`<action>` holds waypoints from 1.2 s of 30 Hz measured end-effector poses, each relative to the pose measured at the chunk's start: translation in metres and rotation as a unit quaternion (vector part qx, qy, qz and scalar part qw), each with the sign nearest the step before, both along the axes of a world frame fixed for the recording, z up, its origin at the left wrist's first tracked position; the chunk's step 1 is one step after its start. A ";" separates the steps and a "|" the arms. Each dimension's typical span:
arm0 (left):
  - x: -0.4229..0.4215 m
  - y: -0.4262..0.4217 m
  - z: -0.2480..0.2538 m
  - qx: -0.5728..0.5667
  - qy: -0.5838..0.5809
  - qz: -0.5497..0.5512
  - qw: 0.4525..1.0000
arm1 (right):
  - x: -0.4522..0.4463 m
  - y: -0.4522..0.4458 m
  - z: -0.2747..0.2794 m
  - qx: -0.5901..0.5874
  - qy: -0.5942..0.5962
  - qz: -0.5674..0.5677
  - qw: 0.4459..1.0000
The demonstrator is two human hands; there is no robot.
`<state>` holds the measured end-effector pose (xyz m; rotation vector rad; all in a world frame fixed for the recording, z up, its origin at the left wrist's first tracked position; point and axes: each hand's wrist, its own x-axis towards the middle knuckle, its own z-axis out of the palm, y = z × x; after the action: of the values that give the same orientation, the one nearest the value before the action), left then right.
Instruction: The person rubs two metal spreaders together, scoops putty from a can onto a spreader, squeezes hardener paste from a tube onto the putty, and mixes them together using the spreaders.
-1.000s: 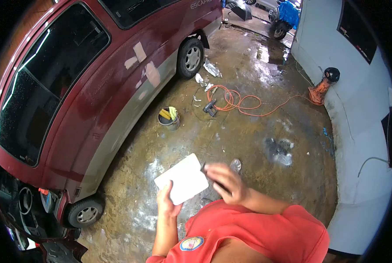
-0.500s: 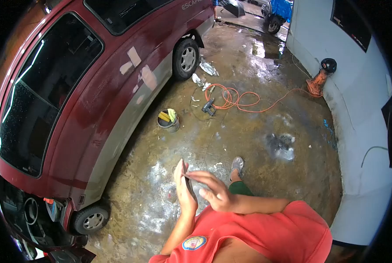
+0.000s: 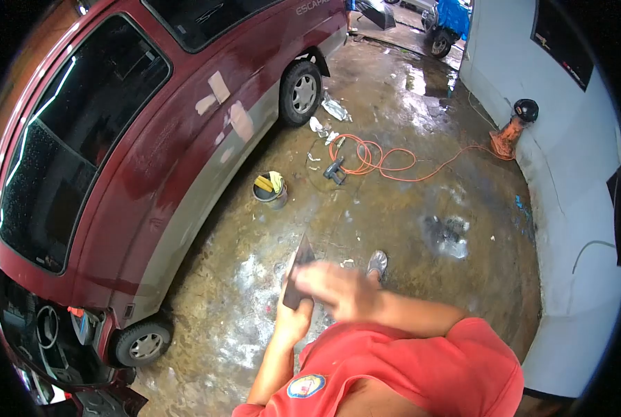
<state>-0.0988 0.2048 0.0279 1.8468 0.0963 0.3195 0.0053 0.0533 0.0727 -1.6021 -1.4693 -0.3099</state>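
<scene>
Head view: to the left of the bucket (image 3: 277, 201) stands a maroon van (image 3: 143, 139) with pale patches on its side. Below the bucket, the left hand (image 3: 293, 320) grips a thin flat board (image 3: 303, 254) by its lower part, tilted nearly edge-on, dark face showing. The right hand (image 3: 336, 285), just beside it and blurred, overlaps the board; whether it holds anything, I cannot tell. Right of the bucket, a dark power tool (image 3: 334, 171) lies on the floor (image 3: 394, 222), near a looped orange hose (image 3: 380, 167).
</scene>
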 end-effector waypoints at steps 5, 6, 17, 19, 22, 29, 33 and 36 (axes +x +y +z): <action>0.002 0.001 0.003 -0.024 0.000 0.048 0.999 | 0.002 0.010 -0.013 0.021 0.000 -0.019 1.000; 0.001 0.002 0.003 -0.023 0.013 0.031 0.999 | 0.011 0.011 -0.011 -0.005 0.068 -0.072 0.995; -0.001 0.010 0.001 -0.010 0.087 0.012 0.996 | -0.020 0.014 0.001 0.013 0.087 -0.054 0.995; -0.005 0.005 -0.002 0.025 0.051 0.029 0.998 | -0.037 0.010 0.009 -0.001 0.071 -0.010 0.997; 0.009 -0.018 0.018 -0.150 -0.007 -0.013 0.989 | 0.002 0.026 -0.017 0.020 0.178 -0.158 0.971; -0.015 -0.003 0.000 -0.445 0.062 0.044 0.893 | 0.034 -0.004 -0.023 0.094 0.294 -0.123 0.943; -0.013 0.024 -0.010 -0.571 0.046 0.125 0.810 | 0.003 -0.031 -0.031 0.087 0.126 -0.078 0.985; -0.013 0.035 -0.012 -0.595 0.065 0.101 0.795 | -0.004 -0.038 -0.036 0.092 0.075 -0.013 0.993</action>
<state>-0.1122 0.2401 0.0154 0.5831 0.4784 0.1907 0.0009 0.0154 0.0364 -1.4650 -1.2696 -0.3213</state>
